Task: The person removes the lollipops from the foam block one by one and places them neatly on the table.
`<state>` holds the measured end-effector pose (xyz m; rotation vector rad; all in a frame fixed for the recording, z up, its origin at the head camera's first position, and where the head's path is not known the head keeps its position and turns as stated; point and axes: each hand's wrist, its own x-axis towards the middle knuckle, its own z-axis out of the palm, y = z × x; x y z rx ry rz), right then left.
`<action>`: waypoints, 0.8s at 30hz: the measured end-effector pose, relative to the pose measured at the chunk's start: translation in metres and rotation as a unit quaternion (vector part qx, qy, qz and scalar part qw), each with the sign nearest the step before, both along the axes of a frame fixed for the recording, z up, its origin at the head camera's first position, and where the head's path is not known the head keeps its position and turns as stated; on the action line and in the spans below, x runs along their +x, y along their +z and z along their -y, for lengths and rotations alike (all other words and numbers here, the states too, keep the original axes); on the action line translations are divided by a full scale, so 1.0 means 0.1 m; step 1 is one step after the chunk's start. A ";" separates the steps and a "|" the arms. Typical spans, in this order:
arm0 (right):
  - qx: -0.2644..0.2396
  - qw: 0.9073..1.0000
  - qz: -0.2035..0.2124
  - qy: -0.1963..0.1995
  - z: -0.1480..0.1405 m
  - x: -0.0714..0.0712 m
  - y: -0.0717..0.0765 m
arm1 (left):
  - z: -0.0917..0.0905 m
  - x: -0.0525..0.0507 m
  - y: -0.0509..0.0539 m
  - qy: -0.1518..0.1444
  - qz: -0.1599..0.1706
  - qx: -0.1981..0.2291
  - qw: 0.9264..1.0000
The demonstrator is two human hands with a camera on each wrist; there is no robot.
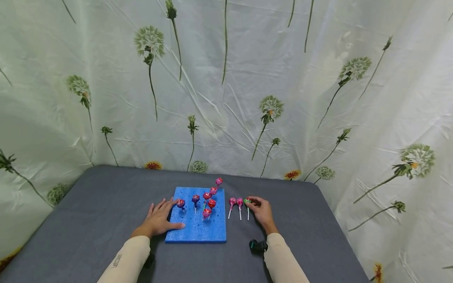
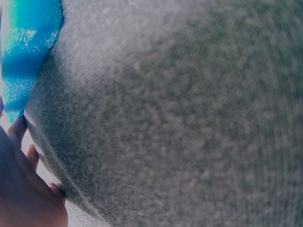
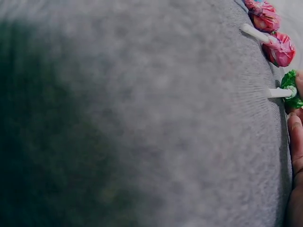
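Observation:
In the head view a blue foam board (image 1: 192, 232) lies on the table, with several wrapped lollipops, one of them a red one (image 1: 211, 203), standing in it. The left hand (image 1: 158, 220) rests at the board's left edge, fingers spread and thumb on its top; in the left wrist view the hand (image 2: 28, 189) touches the blue board (image 2: 23, 56). To the board's right, the right hand (image 1: 261, 212) pinches the head of a green lollipop (image 1: 247, 201). The right wrist view shows the fingers (image 3: 296, 137) at this green lollipop (image 3: 289, 85), its white stick pointing left.
Two pink lollipops (image 1: 232, 201) (image 1: 240, 202) lie between the board and the right hand, sticks toward the near side. The grey table (image 1: 113, 208) ends at a curtain (image 1: 226, 98) with dandelion prints. A dark wrist device (image 1: 257, 246) is at the right wrist.

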<state>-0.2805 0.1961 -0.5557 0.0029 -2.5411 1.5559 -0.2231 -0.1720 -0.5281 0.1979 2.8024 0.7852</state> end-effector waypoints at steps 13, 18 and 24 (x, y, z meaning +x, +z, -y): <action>-0.014 0.998 -0.060 0.031 -0.02 0.02 -0.03 | 0.02 0.01 0.02 -0.002 -0.007 0.003 1.000; -0.013 0.998 -0.050 0.026 -0.02 0.03 -0.04 | 0.02 0.00 0.01 -0.004 -0.004 0.001 1.000; 0.009 1.000 -0.012 0.007 -0.02 0.00 -0.04 | 0.00 0.00 0.01 -0.002 0.002 -0.002 1.000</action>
